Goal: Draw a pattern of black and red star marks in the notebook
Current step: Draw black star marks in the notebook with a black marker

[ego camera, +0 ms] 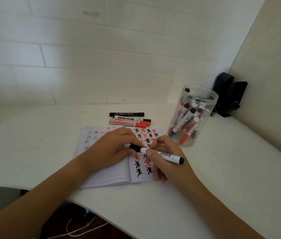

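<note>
White desk [222, 169] w/ pale brick-pattern wall [101, 57] behind

One head-worn, wide-angle view is given, aimed forward and down from close above the worktop [222, 169]; the tiled wall [101, 49] is seen at the far side.

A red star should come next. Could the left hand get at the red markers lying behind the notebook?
Probably yes. The red markers lie uncovered just beyond the notebook, nothing between. But the left hand grips the cap of the black marker and must release first.
</note>
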Demonstrator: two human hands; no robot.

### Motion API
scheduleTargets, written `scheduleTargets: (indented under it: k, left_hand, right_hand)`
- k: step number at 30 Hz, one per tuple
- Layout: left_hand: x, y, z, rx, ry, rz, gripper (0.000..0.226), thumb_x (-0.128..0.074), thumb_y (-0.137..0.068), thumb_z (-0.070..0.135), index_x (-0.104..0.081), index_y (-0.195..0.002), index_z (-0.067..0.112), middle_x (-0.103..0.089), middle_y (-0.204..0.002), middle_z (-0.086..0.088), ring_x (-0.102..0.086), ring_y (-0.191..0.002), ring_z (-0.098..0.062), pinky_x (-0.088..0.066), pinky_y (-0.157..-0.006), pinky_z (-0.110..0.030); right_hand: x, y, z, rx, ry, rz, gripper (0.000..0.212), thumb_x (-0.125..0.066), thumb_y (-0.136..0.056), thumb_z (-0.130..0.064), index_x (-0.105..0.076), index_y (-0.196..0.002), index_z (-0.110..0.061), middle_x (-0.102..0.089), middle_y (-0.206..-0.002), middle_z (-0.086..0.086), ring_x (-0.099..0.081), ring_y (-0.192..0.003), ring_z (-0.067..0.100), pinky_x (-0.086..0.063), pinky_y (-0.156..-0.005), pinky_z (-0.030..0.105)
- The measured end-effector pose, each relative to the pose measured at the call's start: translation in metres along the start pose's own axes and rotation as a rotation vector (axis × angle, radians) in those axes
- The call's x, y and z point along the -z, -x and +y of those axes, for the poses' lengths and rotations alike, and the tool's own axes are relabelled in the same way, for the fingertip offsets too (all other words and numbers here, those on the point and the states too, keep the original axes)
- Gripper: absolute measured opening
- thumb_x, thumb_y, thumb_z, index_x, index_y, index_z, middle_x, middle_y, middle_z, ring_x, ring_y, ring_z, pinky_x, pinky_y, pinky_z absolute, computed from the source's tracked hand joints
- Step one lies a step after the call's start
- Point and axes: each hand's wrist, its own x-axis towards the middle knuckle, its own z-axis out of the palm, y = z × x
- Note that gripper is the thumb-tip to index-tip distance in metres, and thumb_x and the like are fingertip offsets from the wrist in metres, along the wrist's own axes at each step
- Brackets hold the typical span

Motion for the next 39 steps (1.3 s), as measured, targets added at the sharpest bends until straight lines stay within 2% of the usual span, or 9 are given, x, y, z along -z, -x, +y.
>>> scheduleTargets:
  k: [5, 9, 11, 16, 19, 22, 28, 35, 39]
  left_hand:
    - [0.0, 0.0, 0.001, 0.007, 0.0, 0.026, 0.024, -0.072, -0.092, 0.018, -0.071, -0.114, 0.027, -0.061, -0.105, 0.015, -0.06, -0.1, -0.008, -0.049, -0.085, -0.026]
    - [-0.001, 0.0, 0.0, 0.05, -0.042, 0.044, 0.02, -0.067, -0.095, 0.024, -0.067, -0.114, 0.03, -0.06, -0.103, 0.018, -0.058, -0.096, -0.006, -0.049, -0.082, -0.028]
    - [-0.002, -0.001, -0.002, 0.074, -0.06, 0.032, 0.021, -0.062, -0.098, 0.029, -0.066, -0.118, 0.029, -0.06, -0.103, 0.016, -0.057, -0.096, -0.006, -0.048, -0.083, -0.026]
    - [-0.007, -0.001, -0.009, 0.079, -0.117, 0.04, 0.024, -0.061, -0.097, 0.029, -0.071, -0.118, 0.021, -0.059, -0.105, 0.013, -0.052, -0.1, -0.004, -0.04, -0.087, -0.015]
    - [-0.008, 0.0, -0.012, 0.064, -0.146, 0.055, 0.024, -0.062, -0.095, 0.026, -0.072, -0.115, 0.018, -0.062, -0.104, 0.009, -0.052, -0.1, -0.008, -0.04, -0.088, -0.016]
    - [-0.008, 0.002, -0.013, 0.045, -0.148, 0.068, 0.021, -0.064, -0.095, 0.018, -0.073, -0.114, 0.014, -0.063, -0.104, 0.005, -0.053, -0.098, -0.008, -0.038, -0.087, -0.012]
    - [-0.009, 0.002, -0.015, 0.031, -0.12, 0.086, 0.024, -0.067, -0.092, 0.022, -0.076, -0.111, 0.011, -0.06, -0.095, 0.007, -0.052, -0.088, -0.002, -0.037, -0.082, -0.005]
    - [-0.008, 0.002, -0.016, 0.008, -0.138, 0.111, 0.025, -0.066, -0.091, 0.026, -0.077, -0.109, 0.012, -0.059, -0.089, 0.005, -0.055, -0.082, -0.009, -0.047, -0.073, -0.023]
    - [-0.007, 0.002, -0.014, 0.01, -0.127, 0.101, 0.024, -0.064, -0.092, 0.025, -0.077, -0.107, 0.011, -0.056, -0.089, 0.006, -0.049, -0.082, -0.005, -0.041, -0.073, -0.014]
  right_hand:
    - [0.004, 0.0, -0.006, 0.028, -0.024, 0.062, 0.013, -0.077, -0.092, -0.018, -0.068, -0.097, -0.012, -0.067, -0.065, 0.015, -0.057, -0.042, 0.026, -0.043, -0.041, 0.026]
    - [0.007, -0.002, -0.009, -0.066, -0.226, 0.034, 0.025, -0.064, -0.098, -0.03, -0.075, -0.109, -0.01, -0.077, -0.089, 0.017, -0.07, -0.06, 0.036, -0.052, -0.046, 0.03]
    - [0.009, -0.004, -0.009, -0.125, -0.269, 0.049, 0.028, -0.056, -0.104, -0.028, -0.075, -0.113, -0.01, -0.078, -0.093, 0.018, -0.071, -0.064, 0.037, -0.053, -0.047, 0.031]
    - [0.013, -0.006, 0.004, -0.024, 0.016, 0.163, 0.004, -0.067, -0.1, -0.016, -0.07, -0.101, -0.016, -0.078, -0.083, 0.009, -0.071, -0.055, 0.032, -0.053, -0.047, 0.031]
    - [0.007, -0.004, 0.007, 0.056, 0.137, 0.15, 0.002, -0.067, -0.1, -0.018, -0.065, -0.099, -0.017, -0.075, -0.078, 0.004, -0.07, -0.053, 0.025, -0.054, -0.046, 0.032]
    - [0.003, -0.003, 0.008, 0.083, 0.195, 0.127, 0.012, -0.073, -0.096, -0.017, -0.061, -0.1, -0.016, -0.07, -0.066, -0.001, -0.065, -0.049, 0.016, -0.053, -0.047, 0.027]
    - [0.001, -0.002, 0.01, 0.104, 0.214, 0.129, 0.014, -0.072, -0.097, -0.015, -0.058, -0.096, -0.012, -0.068, -0.058, 0.009, -0.058, -0.044, 0.015, -0.049, -0.044, 0.029]
    - [-0.003, -0.005, 0.011, 0.076, 0.186, 0.127, 0.016, -0.071, -0.098, -0.019, -0.058, -0.095, -0.011, -0.065, -0.053, 0.013, -0.055, -0.039, 0.019, -0.046, -0.041, 0.03]
    - [-0.001, -0.007, 0.011, 0.021, 0.144, 0.132, 0.017, -0.07, -0.099, -0.022, -0.059, -0.094, -0.009, -0.063, -0.05, 0.015, -0.054, -0.035, 0.024, -0.042, -0.037, 0.027]
